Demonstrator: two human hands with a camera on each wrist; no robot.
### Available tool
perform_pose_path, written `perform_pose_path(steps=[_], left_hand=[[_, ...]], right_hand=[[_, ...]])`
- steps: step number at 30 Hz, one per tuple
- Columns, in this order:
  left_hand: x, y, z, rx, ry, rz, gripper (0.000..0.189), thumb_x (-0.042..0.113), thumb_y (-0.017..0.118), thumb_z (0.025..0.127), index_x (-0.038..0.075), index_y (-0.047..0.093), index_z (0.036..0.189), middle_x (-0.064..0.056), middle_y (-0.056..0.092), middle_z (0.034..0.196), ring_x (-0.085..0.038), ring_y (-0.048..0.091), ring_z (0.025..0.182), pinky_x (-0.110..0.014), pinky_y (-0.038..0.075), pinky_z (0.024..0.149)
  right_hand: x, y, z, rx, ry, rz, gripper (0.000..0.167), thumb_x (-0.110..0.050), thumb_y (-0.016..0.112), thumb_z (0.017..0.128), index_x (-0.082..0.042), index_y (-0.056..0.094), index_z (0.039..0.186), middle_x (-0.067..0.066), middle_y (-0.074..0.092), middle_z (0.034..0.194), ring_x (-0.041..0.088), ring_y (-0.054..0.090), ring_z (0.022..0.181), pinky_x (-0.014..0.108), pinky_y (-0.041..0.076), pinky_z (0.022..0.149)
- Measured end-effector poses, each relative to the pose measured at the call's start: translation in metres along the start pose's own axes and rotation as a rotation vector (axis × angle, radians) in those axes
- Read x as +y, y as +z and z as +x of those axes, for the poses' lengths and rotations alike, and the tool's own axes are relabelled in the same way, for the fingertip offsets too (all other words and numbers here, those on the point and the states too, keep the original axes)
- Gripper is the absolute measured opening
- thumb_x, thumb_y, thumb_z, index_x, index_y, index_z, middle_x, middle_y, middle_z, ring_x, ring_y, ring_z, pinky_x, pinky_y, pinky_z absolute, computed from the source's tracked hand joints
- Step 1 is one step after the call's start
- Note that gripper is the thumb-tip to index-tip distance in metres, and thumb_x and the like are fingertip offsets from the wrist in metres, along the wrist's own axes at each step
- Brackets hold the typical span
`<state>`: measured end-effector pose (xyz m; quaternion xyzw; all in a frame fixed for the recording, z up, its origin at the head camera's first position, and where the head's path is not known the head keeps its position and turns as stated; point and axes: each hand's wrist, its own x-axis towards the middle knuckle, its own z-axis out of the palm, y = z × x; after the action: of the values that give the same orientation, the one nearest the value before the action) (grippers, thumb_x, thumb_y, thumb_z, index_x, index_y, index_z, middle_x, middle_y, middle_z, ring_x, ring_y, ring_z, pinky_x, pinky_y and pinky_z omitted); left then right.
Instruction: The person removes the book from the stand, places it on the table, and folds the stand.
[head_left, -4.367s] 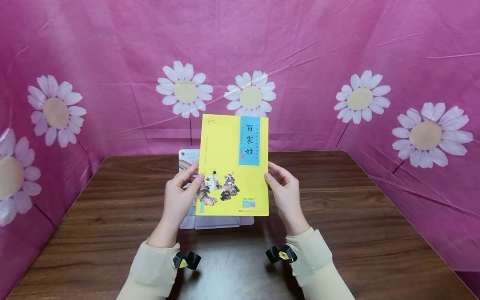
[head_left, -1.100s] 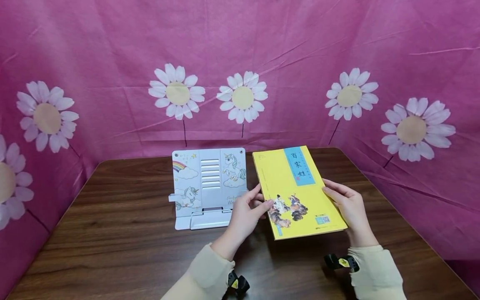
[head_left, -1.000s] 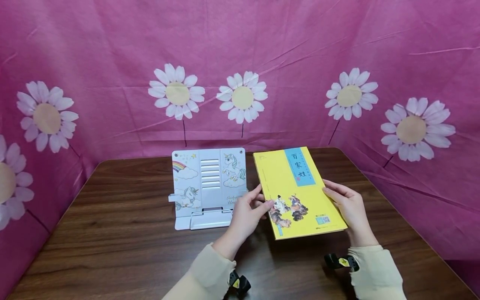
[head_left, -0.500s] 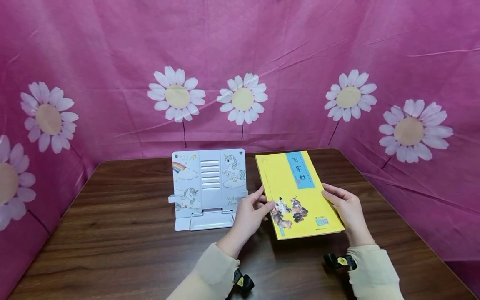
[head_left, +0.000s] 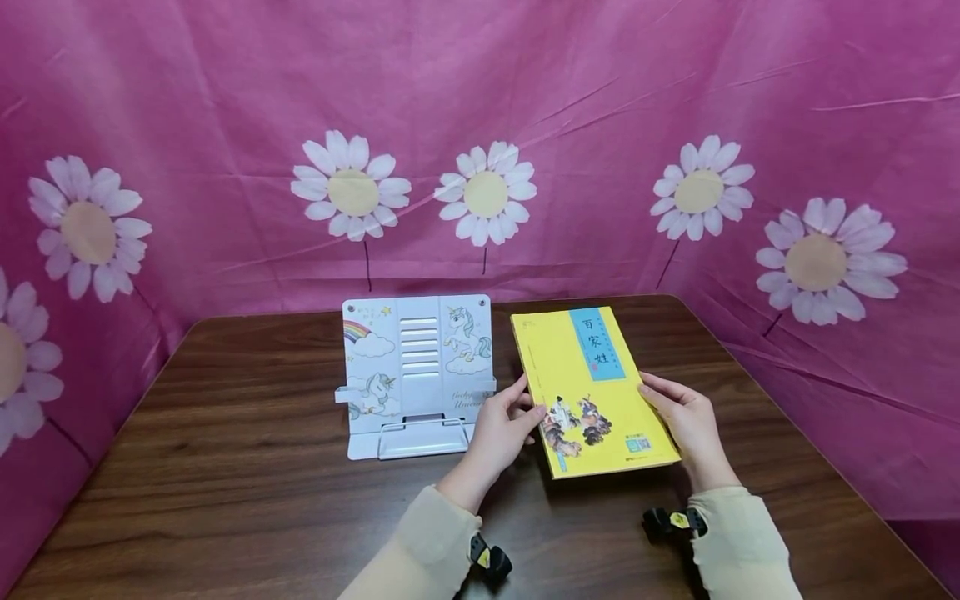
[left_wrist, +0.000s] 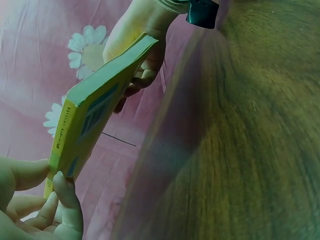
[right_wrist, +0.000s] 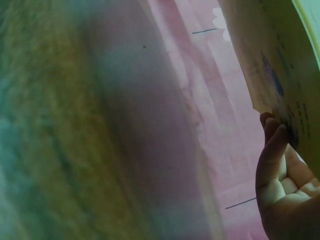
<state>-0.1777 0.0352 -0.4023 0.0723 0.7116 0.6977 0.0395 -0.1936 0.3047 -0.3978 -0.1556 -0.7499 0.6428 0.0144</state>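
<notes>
A yellow book (head_left: 592, 392) with a blue title panel is held tilted above the right half of the table. My left hand (head_left: 501, 429) pinches its spine edge, thumb on the front cover and fingers beneath. On the opposite edge my right hand (head_left: 690, 425) grips it with the thumb on top. The left wrist view shows the book (left_wrist: 97, 102) from its bottom end, raised off the wood. In the right wrist view, fingers (right_wrist: 275, 145) press against its back cover. A white unicorn-printed book stand (head_left: 418, 367) stands left of the book, close to my left hand.
The dark wooden table (head_left: 225, 467) has its far edge against a pink curtain (head_left: 585, 75) printed with white daisies. Clear side tabs stick out from the stand, and a wire ledge (head_left: 423, 450) crosses its front.
From in front of the stand, both hands have carried the book to the right and tipped it flatter, uncovering the stand. In the last second it has shifted only slightly.
</notes>
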Motion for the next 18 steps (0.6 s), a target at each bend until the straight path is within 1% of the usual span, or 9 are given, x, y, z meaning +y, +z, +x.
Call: perform_pose_path(steps=[5, 7, 10, 12, 15, 18], left_hand=[[-0.004, 0.001, 0.001, -0.010, -0.015, 0.020, 0.054, 0.003, 0.063, 0.094, -0.001, 0.045, 0.145, -0.016, 0.060, 0.111, -0.007, 0.055, 0.069, -0.039, 0.058, 0.061], [-0.006, 0.002, 0.001, -0.014, -0.013, 0.034, 0.053, 0.001, 0.061, 0.094, -0.003, 0.045, 0.145, -0.016, 0.058, 0.112, -0.008, 0.055, 0.072, -0.038, 0.057, 0.061], [-0.007, 0.002, 0.000, -0.032, -0.032, 0.043, 0.054, 0.000, 0.060, 0.095, -0.005, 0.043, 0.145, -0.016, 0.056, 0.115, -0.009, 0.056, 0.077, -0.035, 0.057, 0.062], [-0.007, 0.003, 0.000, -0.051, -0.049, 0.037, 0.054, 0.001, 0.059, 0.095, -0.005, 0.042, 0.146, -0.017, 0.055, 0.119, -0.009, 0.057, 0.079, -0.034, 0.057, 0.065], [-0.008, 0.004, -0.001, -0.074, -0.089, 0.022, 0.054, 0.003, 0.060, 0.096, -0.004, 0.041, 0.146, -0.016, 0.053, 0.125, -0.010, 0.058, 0.081, -0.033, 0.058, 0.068], [-0.009, 0.005, -0.001, -0.098, -0.130, 0.015, 0.054, 0.005, 0.060, 0.096, -0.002, 0.043, 0.147, -0.015, 0.054, 0.130, -0.010, 0.058, 0.079, -0.031, 0.056, 0.068]], right_hand=[[0.004, 0.002, 0.002, 0.019, 0.027, 0.004, 0.039, -0.034, 0.072, 0.091, -0.023, 0.068, 0.128, -0.019, 0.071, 0.079, 0.005, 0.069, 0.068, 0.023, 0.058, 0.063], [0.006, 0.003, 0.003, 0.022, 0.031, 0.021, 0.036, -0.033, 0.072, 0.091, -0.024, 0.070, 0.125, -0.018, 0.071, 0.079, 0.006, 0.069, 0.068, 0.023, 0.058, 0.063], [0.008, 0.002, 0.004, 0.018, 0.037, 0.039, 0.030, -0.032, 0.073, 0.091, -0.026, 0.073, 0.120, -0.017, 0.071, 0.078, 0.006, 0.069, 0.068, 0.024, 0.059, 0.063], [0.009, 0.001, 0.004, 0.015, 0.038, 0.041, 0.028, -0.033, 0.072, 0.091, -0.027, 0.074, 0.118, -0.017, 0.072, 0.078, 0.006, 0.070, 0.068, 0.024, 0.059, 0.062], [0.010, -0.001, 0.005, 0.011, 0.042, 0.036, 0.030, -0.034, 0.072, 0.091, -0.027, 0.073, 0.120, -0.017, 0.071, 0.078, 0.006, 0.070, 0.068, 0.024, 0.059, 0.062], [0.012, -0.003, 0.005, 0.008, 0.052, 0.040, 0.034, -0.034, 0.073, 0.090, -0.025, 0.071, 0.123, -0.017, 0.072, 0.079, 0.006, 0.070, 0.069, 0.025, 0.059, 0.063]])
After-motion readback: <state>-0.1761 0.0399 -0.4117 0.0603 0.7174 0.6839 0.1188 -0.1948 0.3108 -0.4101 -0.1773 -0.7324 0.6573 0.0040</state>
